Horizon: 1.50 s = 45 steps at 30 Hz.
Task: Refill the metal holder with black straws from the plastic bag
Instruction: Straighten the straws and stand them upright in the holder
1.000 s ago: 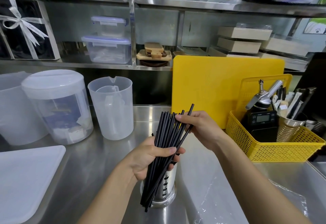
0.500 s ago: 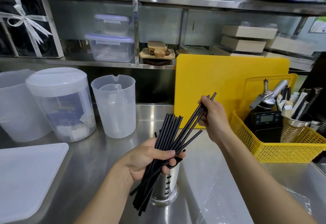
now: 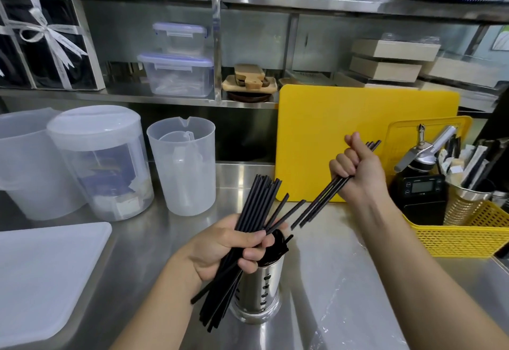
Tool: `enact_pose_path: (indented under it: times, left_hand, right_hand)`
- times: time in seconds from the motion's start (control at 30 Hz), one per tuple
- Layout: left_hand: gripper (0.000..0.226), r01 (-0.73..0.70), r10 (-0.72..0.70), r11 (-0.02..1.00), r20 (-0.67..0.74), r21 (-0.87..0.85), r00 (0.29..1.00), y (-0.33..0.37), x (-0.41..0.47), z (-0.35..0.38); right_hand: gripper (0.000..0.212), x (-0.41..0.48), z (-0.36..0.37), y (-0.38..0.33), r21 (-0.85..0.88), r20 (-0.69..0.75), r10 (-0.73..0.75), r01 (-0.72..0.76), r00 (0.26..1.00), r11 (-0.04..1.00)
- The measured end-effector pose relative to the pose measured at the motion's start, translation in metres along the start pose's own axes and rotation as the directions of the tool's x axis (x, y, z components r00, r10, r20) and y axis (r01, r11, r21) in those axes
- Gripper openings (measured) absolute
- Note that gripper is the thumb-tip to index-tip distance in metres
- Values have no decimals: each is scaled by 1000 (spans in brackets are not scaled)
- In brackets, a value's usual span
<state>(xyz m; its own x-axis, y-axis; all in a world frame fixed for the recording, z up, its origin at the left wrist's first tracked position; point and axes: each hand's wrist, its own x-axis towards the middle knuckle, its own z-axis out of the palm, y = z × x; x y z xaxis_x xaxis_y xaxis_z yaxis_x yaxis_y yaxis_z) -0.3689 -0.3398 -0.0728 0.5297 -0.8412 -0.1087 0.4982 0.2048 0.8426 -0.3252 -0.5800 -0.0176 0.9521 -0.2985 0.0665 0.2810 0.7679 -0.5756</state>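
Head view, straws (image 3: 256, 201) crossing metal holder (image 3: 260, 294), yellow basket (image 3: 468, 239) right

Slanted black straws (image 3: 254, 206), upright metal holder (image 3: 260, 291)

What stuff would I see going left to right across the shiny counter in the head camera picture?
Lidded clear tub → clear jug → metal holder → yellow cutting board → yellow basket.
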Motion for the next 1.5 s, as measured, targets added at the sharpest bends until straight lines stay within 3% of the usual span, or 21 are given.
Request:
enact_pose_path:
  times: [0.1, 0.2, 0.27, 0.4, 0.57, 0.67, 0.77, 0.87, 0.97, 1.2, 1.5]
  left_hand:
    - [46, -27, 26, 999, 69, 18, 997, 1, 3, 3]
    - [48, -45, 42, 998, 62, 42, 997, 2, 6, 7]
    - [48, -54, 53, 997, 26, 49, 998, 2, 9, 8]
    - [51, -62, 62, 998, -19, 21, 998, 3, 10, 7]
    - [50, -35, 37, 999, -44, 41, 998, 4, 9, 7]
    - [35, -16, 41, 985, -147, 170, 988, 2, 11, 15]
    - [32, -33, 140, 939, -291, 343, 947, -3, 16, 22]
    - [18, -74, 266, 858, -316, 508, 911, -6, 19, 25]
    - [21, -77, 317, 804, -317, 589, 894, -5, 18, 23]
    - [23, -121, 250, 928, -350, 351, 903, -2, 18, 21]
    - [13, -119, 191, 969, -352, 215, 916, 2, 15, 22]
  right_hand:
    - [19, -6, -2, 9, -244, 98, 102, -76, 990, 967]
    - [11, -19, -3, 20, -538, 160, 256, -133, 953, 832]
    - [8, -27, -1, 27, -617, 198, 329, -144, 923, 774]
    - [13, -32, 1, 36, -602, 267, 393, -166, 880, 781]
    - [13, -32, -2, 40, -594, 248, 423, -208, 872, 777]
    - [12, -31, -4, 42, -609, 226, 418, -207, 880, 765]
    - [9, -30, -6, 43, -600, 187, 391, -210, 901, 772]
    - [12, -30, -9, 42, -581, 165, 367, -211, 915, 786]
    - [10, -30, -10, 40, -573, 146, 368, -225, 918, 788]
    - [14, -31, -13, 48, -533, 142, 384, -257, 912, 806]
    - [13, -35, -6, 46, -563, 180, 396, -236, 901, 792]
